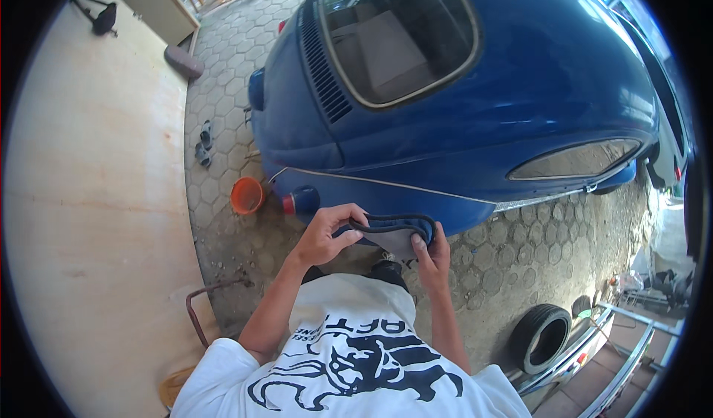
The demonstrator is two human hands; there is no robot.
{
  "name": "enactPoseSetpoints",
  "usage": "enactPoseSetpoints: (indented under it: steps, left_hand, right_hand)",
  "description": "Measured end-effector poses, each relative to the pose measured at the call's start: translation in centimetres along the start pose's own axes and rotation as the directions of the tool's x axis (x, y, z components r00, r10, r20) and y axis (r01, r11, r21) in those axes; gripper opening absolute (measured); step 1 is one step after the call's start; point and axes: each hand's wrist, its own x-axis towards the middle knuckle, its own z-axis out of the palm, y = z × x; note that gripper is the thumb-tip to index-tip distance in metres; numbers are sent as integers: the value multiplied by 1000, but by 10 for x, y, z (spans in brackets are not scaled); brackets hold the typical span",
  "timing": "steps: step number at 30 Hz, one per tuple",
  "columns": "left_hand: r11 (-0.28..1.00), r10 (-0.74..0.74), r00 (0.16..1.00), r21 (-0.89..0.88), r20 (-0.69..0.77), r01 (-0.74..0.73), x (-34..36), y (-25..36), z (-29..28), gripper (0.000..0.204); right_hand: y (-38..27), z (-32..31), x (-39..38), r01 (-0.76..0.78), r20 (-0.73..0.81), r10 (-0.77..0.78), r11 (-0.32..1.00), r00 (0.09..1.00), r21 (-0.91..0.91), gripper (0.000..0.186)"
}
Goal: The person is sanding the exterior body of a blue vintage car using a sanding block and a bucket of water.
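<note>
Both hands grasp looped black rubber seal [392, 223] before chest: left hand [324, 234] pinches one end, right hand [433, 251] clamps other. Seal off car, not yet seated; blue car [475, 113] just ahead, its window frames bare as far as visible. Fitting seems all left. Orange bucket [246, 195] near fender.
</note>
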Motion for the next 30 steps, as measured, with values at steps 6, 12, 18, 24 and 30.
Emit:
enactPoseSetpoints:
  steps: [6, 12, 18, 24, 30]
  left_hand:
    - [979, -47, 945, -201, -324, -21, -130, -34, -99, 32]
    - [984, -25, 906, -169, -422, -52, -261, -93, -166, 62]
    - [962, -204, 576, -272, -792, -34, -339, -94, -197, 40]
    - [969, -161, 279, -205, -947, -136, -374, -75, -236, 43]
    - [834, -491, 251, -533, -835, -144, -393, -79, -283, 56]
  right_hand:
    - [13, 154, -21, 43, 229, 39, 938, 973, -343, 26]
    - [46, 309, -57, -265, 366, 259, 964, 894, -33, 28]
    - [77, 399, -77, -816, 680, 552, 566, 482, 119, 54]
    - [101, 458, -102, -556, 729, 618, 732, 296, -394, 57]
    - [109, 526, -87, -695, 586, 795, 511, 158, -505, 42]
